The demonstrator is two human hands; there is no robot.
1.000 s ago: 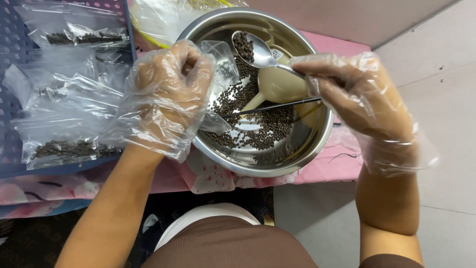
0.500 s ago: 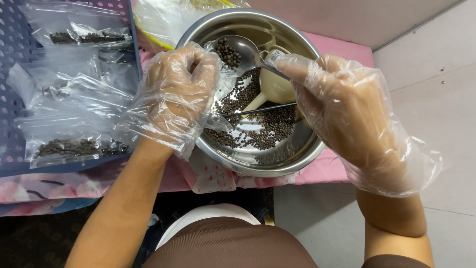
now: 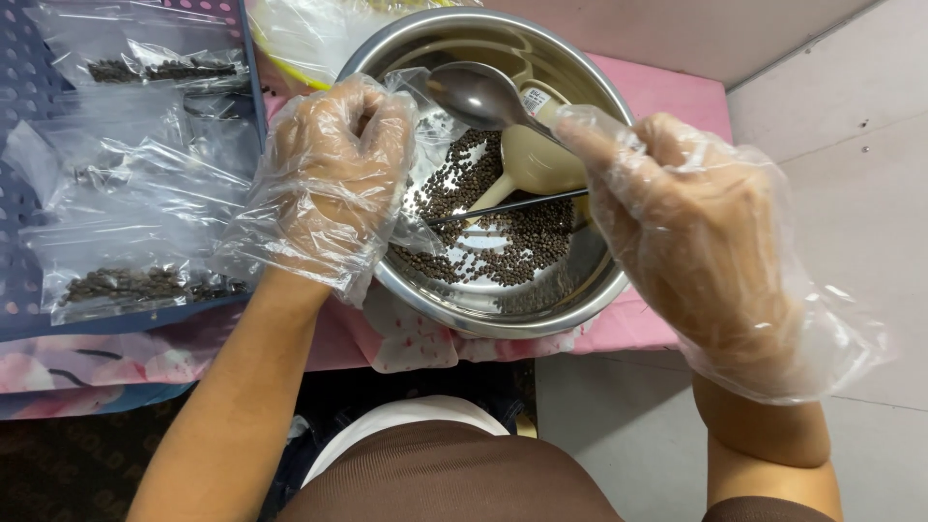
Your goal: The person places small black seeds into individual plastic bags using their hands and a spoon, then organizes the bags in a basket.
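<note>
Holding a metal spoon (image 3: 480,94) by its handle, our gloved right hand (image 3: 698,242) keeps its grip clamped on it, the bowl of the spoon raised over the steel bowl (image 3: 590,280) of dark seeds (image 3: 503,227). Our gloved left hand (image 3: 333,179) is closed on a small clear bag (image 3: 425,116) at the bowl's left rim, near the tabletop's front edge, beside filled bags (image 3: 135,285) on a blue tray (image 3: 19,319)

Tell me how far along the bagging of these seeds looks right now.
Done: filled clear bags with dark seeds lie in the blue tray at left. In hand: the left hand holds a small clear bag over the bowl; the right hand holds a metal spoon at the bag, its bowl looking empty. Left: plenty of seeds in the bowl, around a beige scoop.
</note>
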